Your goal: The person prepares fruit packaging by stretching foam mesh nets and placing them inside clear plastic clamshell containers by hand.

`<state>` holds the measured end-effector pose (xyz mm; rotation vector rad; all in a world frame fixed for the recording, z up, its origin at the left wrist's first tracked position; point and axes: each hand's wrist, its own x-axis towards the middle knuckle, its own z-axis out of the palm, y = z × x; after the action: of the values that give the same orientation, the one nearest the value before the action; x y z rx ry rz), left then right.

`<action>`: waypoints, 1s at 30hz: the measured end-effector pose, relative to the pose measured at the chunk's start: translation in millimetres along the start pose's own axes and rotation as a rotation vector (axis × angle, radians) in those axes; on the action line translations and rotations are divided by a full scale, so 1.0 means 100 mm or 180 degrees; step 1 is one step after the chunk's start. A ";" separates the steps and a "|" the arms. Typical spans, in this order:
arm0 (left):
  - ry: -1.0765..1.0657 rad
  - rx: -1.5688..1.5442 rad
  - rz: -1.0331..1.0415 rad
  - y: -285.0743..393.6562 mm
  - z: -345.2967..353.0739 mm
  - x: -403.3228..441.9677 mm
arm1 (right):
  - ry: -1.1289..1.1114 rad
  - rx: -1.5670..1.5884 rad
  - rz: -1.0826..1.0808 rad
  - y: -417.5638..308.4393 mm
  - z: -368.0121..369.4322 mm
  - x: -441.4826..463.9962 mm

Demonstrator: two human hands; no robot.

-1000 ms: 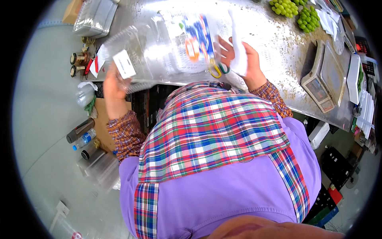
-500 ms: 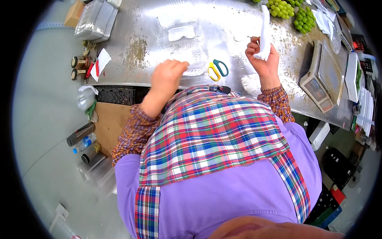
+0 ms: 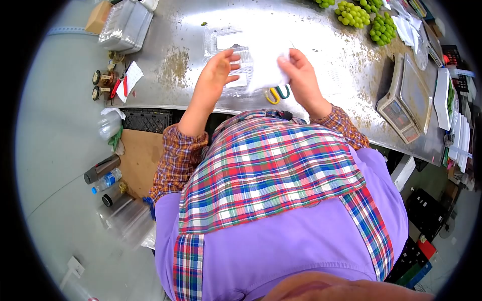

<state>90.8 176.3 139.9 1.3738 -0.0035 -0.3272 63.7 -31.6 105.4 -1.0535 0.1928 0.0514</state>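
White sheet [image 3: 267,69], now closer to the spread left hand [image 3: 217,75], pinched in the right hand [image 3: 300,75]

Purple top under a multicoloured plaid apron [image 3: 271,175], with checked sleeve covers on both forearms.
The plain light-purple top [image 3: 281,241] shows at both shoulders and across the near side, where a stitched seam [image 3: 331,264] curves round. The apron is checked in red, blue, green and white; its broad panel runs to a left strap [image 3: 189,266] and a right strap [image 3: 370,231] in matching plaid. A small black piece [image 3: 285,115] sits at its far edge. The left sleeve cover [image 3: 175,160] and right sleeve cover [image 3: 341,125] are orange-brown and dark blue check, gathered at the wrists.
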 end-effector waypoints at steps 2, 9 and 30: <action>0.0249 -0.0221 0.0113 0.04 0.21 0.02 | -0.0283 -0.0135 0.0041 0.06 0.18 -0.02; 0.0465 0.0997 0.0885 -0.13 0.25 0.05 | -0.0134 0.0038 -0.0220 0.04 0.44 0.04; 0.0987 0.0364 0.0265 0.16 -0.67 0.54 | -0.1280 -0.3241 -0.3674 -0.22 0.63 0.12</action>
<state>159.1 230.7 131.1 1.5217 0.1793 -0.0421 87.3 11.4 152.0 -1.9904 -0.9155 -0.7476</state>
